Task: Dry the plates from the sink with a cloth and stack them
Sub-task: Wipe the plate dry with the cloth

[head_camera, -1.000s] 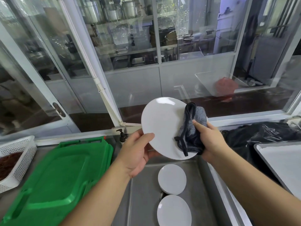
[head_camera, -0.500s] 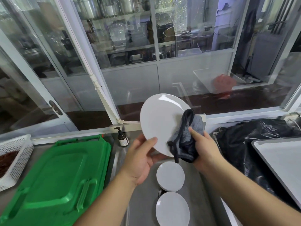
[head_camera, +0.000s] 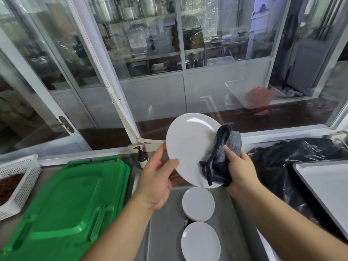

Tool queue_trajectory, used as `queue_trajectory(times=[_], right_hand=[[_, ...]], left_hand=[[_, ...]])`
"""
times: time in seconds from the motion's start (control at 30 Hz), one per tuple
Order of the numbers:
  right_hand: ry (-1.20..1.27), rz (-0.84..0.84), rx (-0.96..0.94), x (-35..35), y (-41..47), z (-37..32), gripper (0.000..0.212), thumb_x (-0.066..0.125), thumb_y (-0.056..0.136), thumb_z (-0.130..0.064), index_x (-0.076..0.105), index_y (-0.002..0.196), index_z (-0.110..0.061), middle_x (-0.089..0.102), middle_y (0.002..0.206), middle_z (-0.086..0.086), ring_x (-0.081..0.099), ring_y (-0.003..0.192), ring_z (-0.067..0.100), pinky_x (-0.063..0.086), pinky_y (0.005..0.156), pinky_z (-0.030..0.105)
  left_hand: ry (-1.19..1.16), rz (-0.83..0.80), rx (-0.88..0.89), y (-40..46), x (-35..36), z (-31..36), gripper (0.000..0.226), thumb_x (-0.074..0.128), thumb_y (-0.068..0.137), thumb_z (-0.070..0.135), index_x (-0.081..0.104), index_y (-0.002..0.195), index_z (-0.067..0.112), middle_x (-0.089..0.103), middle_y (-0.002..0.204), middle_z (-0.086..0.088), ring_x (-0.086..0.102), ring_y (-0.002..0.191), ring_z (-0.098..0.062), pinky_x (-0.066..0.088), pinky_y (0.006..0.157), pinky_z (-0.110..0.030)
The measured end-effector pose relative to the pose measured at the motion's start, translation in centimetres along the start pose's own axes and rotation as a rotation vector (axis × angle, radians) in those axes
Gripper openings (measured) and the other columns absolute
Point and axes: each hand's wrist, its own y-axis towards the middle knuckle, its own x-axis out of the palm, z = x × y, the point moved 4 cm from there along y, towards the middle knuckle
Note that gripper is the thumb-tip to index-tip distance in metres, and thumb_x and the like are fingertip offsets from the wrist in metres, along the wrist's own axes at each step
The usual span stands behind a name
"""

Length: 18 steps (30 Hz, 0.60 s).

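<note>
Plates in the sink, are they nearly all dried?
Not yet. No dried stack shows. The left hand holds one white plate while the right hand presses a grey cloth on it. Plates in the sink still wait.

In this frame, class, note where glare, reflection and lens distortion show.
Head view: a bright glare patch sits near the top of the held plate; the glass panels carry hazy reflections; the wide-angle lens bends the window frames toward the edges.
</note>
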Motion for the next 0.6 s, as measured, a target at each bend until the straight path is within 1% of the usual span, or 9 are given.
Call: queue_trajectory(times=[0.1, 0.13, 0.2, 0.23, 0.33, 0.43, 0.47, 0.53, 0.6], right_hand=[[0.119, 0.022, 0.099, 0.3, -1.2, 2.1, 0.025, 0.067, 0.103, -0.02, 0.068, 0.128, -0.016, 0.08, 0.113, 0.016, 0.078, 0.099, 0.04, 0.061, 0.088, 0.062], [0.151, 0.009, 0.144, 0.6, -1.8, 2.9, 0.027, 0.067, 0.103, -0.021, 0.067, 0.13, -0.016, 0.079, 0.115, 0.016, 0.078, 0.101, 0.041, 0.061, 0.089, 0.063], [0.185, -0.023, 0.212, 0.9, -2.8, 4.1, 0.03, 0.065, 0.105, -0.022, 0.066, 0.133, -0.013, 0.078, 0.118, 0.017, 0.077, 0.103, 0.04, 0.063, 0.086, 0.057], [0.188, -0.026, 0.216, 0.8, -3.0, 4.2, 0.03, 0.064, 0.106, -0.022, 0.066, 0.134, -0.013, 0.078, 0.118, 0.017, 0.077, 0.104, 0.039, 0.062, 0.087, 0.056], [0.131, -0.013, 0.146, 0.2, -2.8, 2.9, 0.024, 0.065, 0.104, -0.018, 0.068, 0.128, -0.013, 0.079, 0.113, 0.018, 0.078, 0.101, 0.039, 0.06, 0.094, 0.06], [0.009, -0.028, 0.074, 0.0, -2.2, 0.9, 0.017, 0.066, 0.103, -0.016, 0.07, 0.12, -0.013, 0.08, 0.108, 0.017, 0.078, 0.098, 0.039, 0.061, 0.09, 0.062], [-0.037, -0.037, 0.059, -0.1, -2.0, 0.3, 0.017, 0.067, 0.103, -0.017, 0.069, 0.12, -0.012, 0.08, 0.108, 0.017, 0.078, 0.098, 0.039, 0.061, 0.089, 0.062], [-0.115, -0.076, 0.03, 0.0, -1.6, -0.8, 0.018, 0.068, 0.103, -0.018, 0.069, 0.12, -0.012, 0.08, 0.108, 0.017, 0.079, 0.096, 0.038, 0.064, 0.083, 0.058], [-0.178, -0.118, -0.014, 0.1, -1.3, -1.7, 0.016, 0.068, 0.102, -0.017, 0.071, 0.118, -0.013, 0.08, 0.108, 0.017, 0.079, 0.095, 0.036, 0.065, 0.077, 0.049]], left_hand=[[-0.035, 0.014, 0.067, -0.7, 1.5, -1.5, 0.06, 0.061, 0.089, 0.001, 0.057, 0.142, 0.029, 0.074, 0.126, -0.007, 0.075, 0.103, -0.027, 0.063, 0.075, -0.045], [-0.035, 0.015, 0.08, -1.0, 2.1, -2.1, 0.061, 0.062, 0.089, 0.002, 0.055, 0.143, 0.03, 0.073, 0.128, -0.009, 0.074, 0.109, -0.028, 0.063, 0.08, -0.046], [-0.006, 0.027, 0.1, -1.5, 2.8, -2.9, 0.062, 0.063, 0.089, 0.002, 0.054, 0.142, 0.032, 0.072, 0.131, -0.01, 0.07, 0.119, -0.029, 0.061, 0.091, -0.048], [0.007, 0.035, 0.105, -1.7, 3.0, -3.2, 0.062, 0.063, 0.088, 0.002, 0.053, 0.142, 0.031, 0.072, 0.131, -0.01, 0.07, 0.12, -0.028, 0.06, 0.092, -0.047], [-0.01, 0.048, 0.073, -1.7, 2.4, -2.9, 0.06, 0.065, 0.083, 0.0, 0.05, 0.135, 0.027, 0.075, 0.123, -0.011, 0.074, 0.105, -0.028, 0.062, 0.082, -0.044], [-0.06, 0.08, 0.029, -1.0, 1.4, -1.4, 0.055, 0.075, 0.083, 0.002, 0.056, 0.131, 0.021, 0.077, 0.11, -0.011, 0.076, 0.085, -0.027, 0.063, 0.066, -0.044], [-0.071, 0.099, 0.014, -0.7, 1.0, -0.8, 0.05, 0.075, 0.084, 0.01, 0.06, 0.13, 0.021, 0.077, 0.109, -0.01, 0.076, 0.083, -0.025, 0.062, 0.063, -0.042], [-0.082, 0.13, -0.03, -0.2, 0.3, 0.1, 0.041, 0.066, 0.085, 0.024, 0.068, 0.126, 0.021, 0.077, 0.114, -0.011, 0.076, 0.089, -0.025, 0.062, 0.062, -0.039], [-0.092, 0.119, -0.087, 0.1, -0.4, 0.6, 0.035, 0.066, 0.085, 0.025, 0.075, 0.118, 0.017, 0.075, 0.121, -0.018, 0.076, 0.096, -0.029, 0.062, 0.065, -0.039]])
